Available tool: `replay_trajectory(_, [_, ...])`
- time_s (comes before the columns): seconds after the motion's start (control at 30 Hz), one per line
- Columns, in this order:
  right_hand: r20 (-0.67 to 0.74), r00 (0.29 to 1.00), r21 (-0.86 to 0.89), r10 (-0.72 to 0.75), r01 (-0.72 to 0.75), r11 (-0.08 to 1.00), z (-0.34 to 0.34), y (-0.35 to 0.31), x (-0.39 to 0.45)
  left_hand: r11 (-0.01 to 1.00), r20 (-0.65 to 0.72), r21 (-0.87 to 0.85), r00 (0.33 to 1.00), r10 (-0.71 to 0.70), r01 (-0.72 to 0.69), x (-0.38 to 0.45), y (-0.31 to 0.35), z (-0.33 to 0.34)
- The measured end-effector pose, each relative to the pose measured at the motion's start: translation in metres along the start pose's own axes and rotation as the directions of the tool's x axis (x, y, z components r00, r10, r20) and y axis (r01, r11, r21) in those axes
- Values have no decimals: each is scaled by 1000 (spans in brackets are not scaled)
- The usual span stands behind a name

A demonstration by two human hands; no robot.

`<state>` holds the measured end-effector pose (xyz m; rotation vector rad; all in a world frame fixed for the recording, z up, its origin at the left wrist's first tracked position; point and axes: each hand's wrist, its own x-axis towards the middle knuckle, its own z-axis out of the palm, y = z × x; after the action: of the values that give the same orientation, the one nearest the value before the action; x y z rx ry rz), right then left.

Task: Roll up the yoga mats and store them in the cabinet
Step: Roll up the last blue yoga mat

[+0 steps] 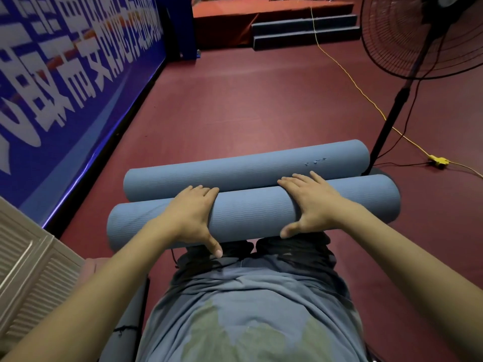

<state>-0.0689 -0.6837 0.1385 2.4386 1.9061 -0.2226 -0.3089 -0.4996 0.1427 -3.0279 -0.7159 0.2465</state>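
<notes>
A dark red floor [235, 105] carries everything here. Two rolled blue yoga mats lie on it side by side and touching, their long axes running left to right: the far mat [245, 165] and the near mat [256, 212]. A black fan stand [389, 124] rises from the floor just behind the right end of the far mat. A yellow cable [347, 74] trails across the floor to a yellow power strip [439, 161] at the right. At the far end, dark steps [305, 30] rest on the floor.
</notes>
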Motion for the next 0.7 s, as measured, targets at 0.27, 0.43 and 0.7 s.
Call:
replay_trajectory(0.27, [-17, 999, -50, 42, -43, 998, 1, -3, 15, 1000, 30, -18, 999, -25, 26, 14, -6, 0])
replay_trajectory(0.43, [3, 999, -19, 40, -40, 999, -9, 1, 19, 1000, 42, -17, 999, -20, 21, 19, -9, -3])
replay_trajectory(0.7, [111, 993, 83, 44, -53, 995, -20, 1, 7, 999, 114, -3, 992, 44, -44, 13, -3, -17])
